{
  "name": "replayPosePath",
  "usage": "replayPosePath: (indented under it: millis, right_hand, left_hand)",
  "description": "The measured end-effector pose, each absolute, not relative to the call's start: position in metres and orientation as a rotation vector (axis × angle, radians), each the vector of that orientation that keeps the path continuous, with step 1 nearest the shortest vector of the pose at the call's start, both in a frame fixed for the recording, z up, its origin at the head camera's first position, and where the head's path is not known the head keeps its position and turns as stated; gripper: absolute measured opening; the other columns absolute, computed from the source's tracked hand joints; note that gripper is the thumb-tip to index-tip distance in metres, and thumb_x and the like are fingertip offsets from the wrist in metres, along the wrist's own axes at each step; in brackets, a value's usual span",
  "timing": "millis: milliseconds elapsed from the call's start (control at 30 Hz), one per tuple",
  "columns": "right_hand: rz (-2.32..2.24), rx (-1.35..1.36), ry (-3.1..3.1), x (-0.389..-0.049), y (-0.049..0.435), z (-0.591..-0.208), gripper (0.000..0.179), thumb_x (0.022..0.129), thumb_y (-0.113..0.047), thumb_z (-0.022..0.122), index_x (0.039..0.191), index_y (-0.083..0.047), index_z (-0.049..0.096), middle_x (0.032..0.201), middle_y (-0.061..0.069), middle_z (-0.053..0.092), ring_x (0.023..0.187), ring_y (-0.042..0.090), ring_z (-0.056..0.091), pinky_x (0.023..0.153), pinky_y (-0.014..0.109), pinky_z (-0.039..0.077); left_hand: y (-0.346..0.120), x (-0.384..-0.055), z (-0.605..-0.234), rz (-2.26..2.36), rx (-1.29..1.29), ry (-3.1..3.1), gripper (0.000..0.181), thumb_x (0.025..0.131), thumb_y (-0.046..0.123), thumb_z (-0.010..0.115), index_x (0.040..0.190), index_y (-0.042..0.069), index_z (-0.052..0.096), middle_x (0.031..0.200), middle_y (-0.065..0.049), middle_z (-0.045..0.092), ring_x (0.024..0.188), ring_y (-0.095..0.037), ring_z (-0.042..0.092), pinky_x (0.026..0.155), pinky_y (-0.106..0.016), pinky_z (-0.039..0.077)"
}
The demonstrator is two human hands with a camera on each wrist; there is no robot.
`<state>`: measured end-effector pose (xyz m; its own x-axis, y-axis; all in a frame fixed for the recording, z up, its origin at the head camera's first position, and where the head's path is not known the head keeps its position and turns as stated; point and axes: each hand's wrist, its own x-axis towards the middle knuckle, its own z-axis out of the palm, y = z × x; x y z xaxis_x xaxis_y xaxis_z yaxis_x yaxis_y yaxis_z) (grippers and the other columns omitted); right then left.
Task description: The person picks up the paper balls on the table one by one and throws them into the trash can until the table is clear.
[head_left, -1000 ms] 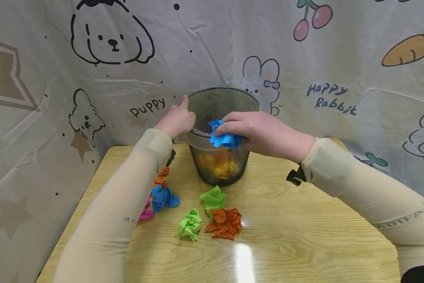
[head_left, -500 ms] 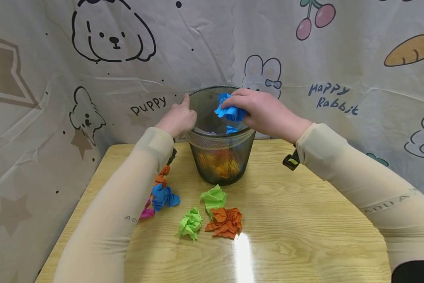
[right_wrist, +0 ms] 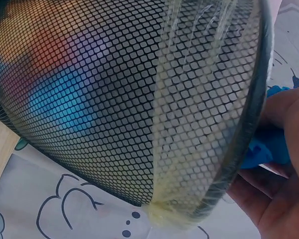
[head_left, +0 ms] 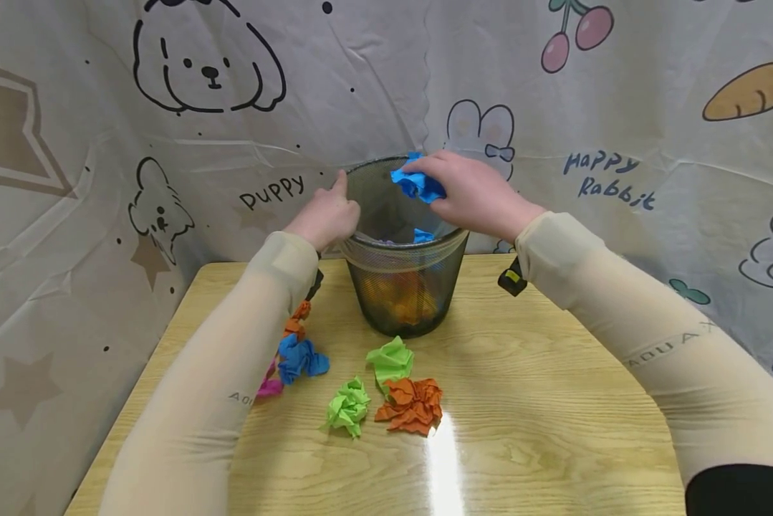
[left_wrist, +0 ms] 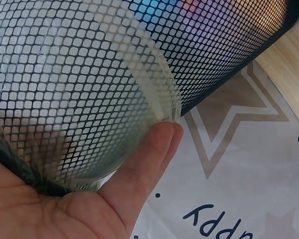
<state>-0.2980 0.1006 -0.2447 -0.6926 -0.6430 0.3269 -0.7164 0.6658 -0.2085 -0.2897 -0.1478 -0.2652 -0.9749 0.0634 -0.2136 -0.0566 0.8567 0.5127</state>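
Observation:
A black mesh wastebasket (head_left: pixel 404 287) with a clear plastic liner stands on the table, crumpled paper showing through its lower mesh. My left hand (head_left: pixel 328 215) grips the basket's left rim; in the left wrist view, digits (left_wrist: pixel 144 164) press the outer mesh at the liner's edge and others show faintly through the mesh. Over the basket's mouth, my right hand (head_left: pixel 479 193) pinches a crumpled blue paper (head_left: pixel 418 185). Below it, another blue scrap (head_left: pixel 423 236) shows inside. The right wrist view has the held paper (right_wrist: pixel 269 149) beside the rim, partly hidden by fingers.
In front of the basket lie two green paper balls (head_left: pixel 347 407) and an orange-brown one (head_left: pixel 412 405). Further left are a blue ball (head_left: pixel 301 358), orange pieces (head_left: pixel 294 326) and a pink one (head_left: pixel 270 387), partly behind my left sleeve. A printed curtain (head_left: pixel 360 93) hangs behind the table.
My right hand has risen and moved back with the blue paper, from the basket's front rim to above its opening. The left hand stays at the rim.

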Motion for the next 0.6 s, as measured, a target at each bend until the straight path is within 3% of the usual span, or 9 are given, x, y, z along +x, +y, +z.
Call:
replayPosePath:
  millis: [200, 433, 533, 600]
  right_hand:
    - [0.457, 1.048, -2.762, -0.305, 0.093, -0.245, 0.053, 0.097, -0.005, 0.059, 0.149, -0.014, 0.055, 0.140, 0.011, 0.060, 0.120, 0.029, 0.058, 0.100, 0.047, 0.048]
    - [0.379, 0.974, -2.880, -0.307, 0.088, -0.247, 0.067, 0.097, -0.014, 0.064, 0.159, -0.022, 0.041, 0.153, 0.007, 0.051, 0.110, 0.027, 0.061, 0.078, 0.045, 0.051]
    - [0.373, 0.976, -2.899, -0.308, 0.088, -0.248, 0.073, 0.098, -0.019, 0.067, 0.162, -0.022, 0.034, 0.158, 0.006, 0.045, 0.122, 0.029, 0.058, 0.081, 0.047, 0.052]
    - [0.379, 0.971, -2.894, -0.308, 0.089, -0.248, 0.074, 0.098, -0.022, 0.067, 0.163, -0.022, 0.032, 0.159, 0.007, 0.043, 0.133, 0.031, 0.052, 0.090, 0.049, 0.051]
  left_hand:
    - [-0.147, -0.290, -0.265, 0.785, 0.001, 2.813, 0.070, 0.106, 0.027, 0.021, 0.160, 0.023, -0.023, 0.167, -0.028, -0.003, 0.050, -0.017, 0.032, 0.059, -0.043, 0.049]
    - [-0.148, -0.290, -0.263, 0.763, 0.006, 2.810, 0.071, 0.104, 0.027, 0.020, 0.160, 0.022, -0.023, 0.167, -0.029, -0.002, 0.065, -0.025, 0.045, 0.069, -0.046, 0.048]
    - [-0.148, -0.290, -0.263, 0.768, -0.001, 2.803, 0.071, 0.104, 0.027, 0.020, 0.160, 0.022, -0.024, 0.167, -0.028, -0.002, 0.062, -0.025, 0.043, 0.069, -0.047, 0.048]
    - [-0.147, -0.291, -0.263, 0.773, -0.004, 2.798, 0.071, 0.104, 0.027, 0.020, 0.160, 0.023, -0.024, 0.167, -0.028, -0.003, 0.060, -0.025, 0.043, 0.068, -0.047, 0.048]
